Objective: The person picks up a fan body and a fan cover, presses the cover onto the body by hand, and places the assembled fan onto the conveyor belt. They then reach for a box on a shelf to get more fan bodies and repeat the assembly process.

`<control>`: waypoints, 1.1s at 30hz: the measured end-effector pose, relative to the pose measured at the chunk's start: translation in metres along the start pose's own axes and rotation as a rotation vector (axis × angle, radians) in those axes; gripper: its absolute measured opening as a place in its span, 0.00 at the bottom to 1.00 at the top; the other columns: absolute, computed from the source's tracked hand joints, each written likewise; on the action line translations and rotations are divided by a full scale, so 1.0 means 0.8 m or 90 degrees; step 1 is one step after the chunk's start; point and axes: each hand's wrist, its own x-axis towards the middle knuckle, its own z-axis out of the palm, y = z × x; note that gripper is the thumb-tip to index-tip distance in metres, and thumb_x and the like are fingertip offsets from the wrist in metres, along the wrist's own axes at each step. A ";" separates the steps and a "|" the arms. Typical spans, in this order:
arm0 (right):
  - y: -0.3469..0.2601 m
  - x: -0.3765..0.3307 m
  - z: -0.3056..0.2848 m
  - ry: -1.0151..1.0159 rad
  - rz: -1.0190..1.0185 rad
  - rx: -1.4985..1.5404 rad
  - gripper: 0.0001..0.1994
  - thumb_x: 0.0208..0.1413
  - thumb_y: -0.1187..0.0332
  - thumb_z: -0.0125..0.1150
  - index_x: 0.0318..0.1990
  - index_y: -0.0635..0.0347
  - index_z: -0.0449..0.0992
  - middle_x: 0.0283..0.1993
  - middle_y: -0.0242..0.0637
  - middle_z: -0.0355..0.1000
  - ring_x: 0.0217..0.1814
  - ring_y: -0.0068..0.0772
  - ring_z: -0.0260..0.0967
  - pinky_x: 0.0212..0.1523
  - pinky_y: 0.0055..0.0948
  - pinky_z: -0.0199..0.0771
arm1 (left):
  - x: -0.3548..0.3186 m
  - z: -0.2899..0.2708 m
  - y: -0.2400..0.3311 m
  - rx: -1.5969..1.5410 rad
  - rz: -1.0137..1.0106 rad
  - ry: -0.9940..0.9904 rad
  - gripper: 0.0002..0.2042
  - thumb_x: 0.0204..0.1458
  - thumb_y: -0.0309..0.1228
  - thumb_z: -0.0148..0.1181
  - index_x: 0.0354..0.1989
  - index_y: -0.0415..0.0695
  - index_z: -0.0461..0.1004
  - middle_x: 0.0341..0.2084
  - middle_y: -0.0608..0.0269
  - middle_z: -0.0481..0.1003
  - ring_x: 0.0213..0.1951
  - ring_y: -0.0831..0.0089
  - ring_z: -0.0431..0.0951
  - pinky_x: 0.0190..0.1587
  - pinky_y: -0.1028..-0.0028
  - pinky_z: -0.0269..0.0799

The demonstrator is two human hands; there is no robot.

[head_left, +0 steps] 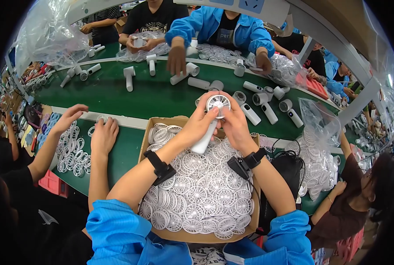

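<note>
Both hands here grip a white handheld fan, probably light, stiff and slick, best held by the handle, off its likely fragile grille

You face letters on a black shirt near eleven o'clock; on a dark shirt just past twelve; on your top at six.

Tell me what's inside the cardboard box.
The cardboard box holds a heap of white spoked discs. Upper discs hide the deeper ones and the bottom; your left forearm covers part of the left side.
</note>
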 end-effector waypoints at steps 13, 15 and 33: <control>-0.059 0.061 -0.055 0.230 -0.443 -1.130 0.23 0.46 0.69 0.65 0.52 0.48 0.72 0.40 0.36 0.66 0.42 0.36 0.65 0.43 0.34 0.68 | 0.011 -0.027 0.003 0.015 -0.025 0.175 0.28 0.57 0.35 0.55 0.63 0.58 0.48 0.24 0.63 0.69 0.19 0.77 0.70 0.17 0.76 0.69; -0.089 0.089 -0.075 0.258 -0.531 -1.284 0.24 0.42 0.69 0.66 0.51 0.46 0.73 0.38 0.37 0.65 0.42 0.38 0.63 0.43 0.37 0.68 | 0.012 -0.032 0.010 0.037 -0.012 0.190 0.29 0.55 0.35 0.57 0.62 0.57 0.48 0.24 0.63 0.69 0.18 0.77 0.70 0.16 0.76 0.68; -0.133 -0.052 -0.012 -0.194 -0.849 -1.117 0.12 0.39 0.79 0.66 0.35 0.61 0.76 0.42 0.41 0.72 0.41 0.40 0.69 0.37 0.35 0.73 | 0.024 -0.067 -0.001 -0.110 -0.002 0.244 0.35 0.55 0.32 0.57 0.64 0.57 0.40 0.29 0.57 0.71 0.22 0.70 0.74 0.22 0.71 0.75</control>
